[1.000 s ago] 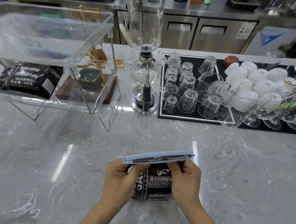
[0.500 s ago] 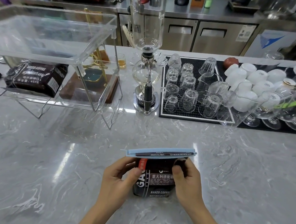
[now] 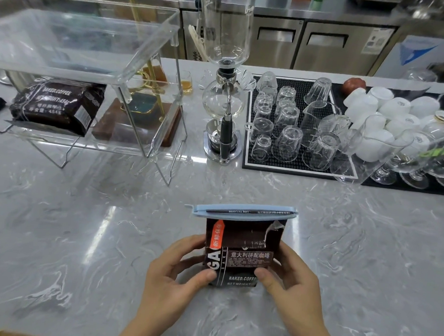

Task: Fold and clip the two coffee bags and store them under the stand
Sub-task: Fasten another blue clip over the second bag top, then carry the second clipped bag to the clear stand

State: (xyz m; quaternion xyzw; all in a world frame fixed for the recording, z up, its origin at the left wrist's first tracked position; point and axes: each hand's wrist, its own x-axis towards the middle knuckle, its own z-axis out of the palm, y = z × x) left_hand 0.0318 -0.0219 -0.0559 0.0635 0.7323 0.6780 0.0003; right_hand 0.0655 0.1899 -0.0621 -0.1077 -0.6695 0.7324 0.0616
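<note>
A dark coffee bag (image 3: pixel 242 249) stands upright on the marble counter near the front edge, its folded top closed by a long light-blue clip (image 3: pixel 244 211). My left hand (image 3: pixel 175 276) grips the bag's left side and my right hand (image 3: pixel 289 278) grips its right side, thumbs on the front. A second dark coffee bag (image 3: pixel 56 104) lies flat under the clear acrylic stand (image 3: pixel 154 67) at the back left.
A glass siphon coffee maker (image 3: pixel 224 95) stands right of the stand. A black mat (image 3: pixel 245 153) holds several upturned glasses, with white cups (image 3: pixel 391 108) and stemmed glasses (image 3: pixel 413 169) further right. A wooden block (image 3: pixel 106 127) sits under the stand beside the stored bag.
Both hands have slid down from the clip at the bag's top to the bag's lower sides. The view has tilted slightly.
</note>
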